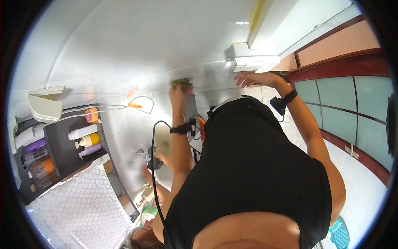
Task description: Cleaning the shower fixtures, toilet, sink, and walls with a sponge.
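I observe the hands well apart. The left hand (pixel 176 92) grips a green cloth-like item (pixel 179 83) at the pale wall (pixel 166 37). The right hand (pixel 259 78), fingers loosely spread, is near a white wall box (pixel 251 62). A black cable (pixel 154 166) loops beside the left forearm; leftward, a dark shelf (pixel 62 143) holds pump bottles (pixel 88 140).

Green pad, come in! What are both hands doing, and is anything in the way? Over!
Left hand: holding green pad at pale wall. Right hand: open, seemingly empty. White wall-mounted box close by right hand; nothing visibly blocking pad.
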Demonstrator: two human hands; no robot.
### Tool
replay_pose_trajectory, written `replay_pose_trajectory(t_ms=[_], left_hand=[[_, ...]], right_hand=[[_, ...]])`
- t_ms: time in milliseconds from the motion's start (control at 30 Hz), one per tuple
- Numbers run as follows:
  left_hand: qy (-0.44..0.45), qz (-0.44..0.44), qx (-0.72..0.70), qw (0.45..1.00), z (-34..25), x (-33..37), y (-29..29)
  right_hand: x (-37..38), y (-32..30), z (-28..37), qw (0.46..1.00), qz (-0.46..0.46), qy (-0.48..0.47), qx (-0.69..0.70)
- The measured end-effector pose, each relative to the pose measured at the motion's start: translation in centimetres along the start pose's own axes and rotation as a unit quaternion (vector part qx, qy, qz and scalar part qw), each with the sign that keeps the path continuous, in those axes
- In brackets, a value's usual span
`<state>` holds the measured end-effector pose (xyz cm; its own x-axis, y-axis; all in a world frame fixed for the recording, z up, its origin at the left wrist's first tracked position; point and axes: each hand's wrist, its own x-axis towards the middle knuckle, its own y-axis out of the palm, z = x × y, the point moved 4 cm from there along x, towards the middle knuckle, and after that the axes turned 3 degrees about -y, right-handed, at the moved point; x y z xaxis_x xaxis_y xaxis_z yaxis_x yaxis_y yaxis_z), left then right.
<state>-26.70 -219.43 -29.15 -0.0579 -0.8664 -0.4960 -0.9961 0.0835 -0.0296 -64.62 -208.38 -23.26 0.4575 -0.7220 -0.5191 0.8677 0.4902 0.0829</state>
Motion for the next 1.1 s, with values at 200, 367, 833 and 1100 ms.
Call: replay_pose_trajectory(t_ms=[200, 367, 833, 1100], left_hand=[[0.380, -0.334, 0.067, 0.860, -21.8, -9.8, -5.2], [0.324, -0.357, 0.035, 0.876, -19.5, -9.3, -2.3], [0.447, -0.261, 0.131, 0.845, -23.8, -13.4, 0.5], [0.393, -0.118, 0.408, 0.816, -15.5, -12.4, 8.6]], right_hand=[[0.6, 0.1, -0.7, 0.999, -0.018, -0.014, 0.031], [0.1, -0.2, -0.8, 0.997, -0.061, -0.032, 0.042], [-4.6, 1.6, 6.7, 0.990, -0.096, -0.079, -0.073], [-18.5, -1.7, 15.0, 0.945, -0.204, -0.238, -0.092]])
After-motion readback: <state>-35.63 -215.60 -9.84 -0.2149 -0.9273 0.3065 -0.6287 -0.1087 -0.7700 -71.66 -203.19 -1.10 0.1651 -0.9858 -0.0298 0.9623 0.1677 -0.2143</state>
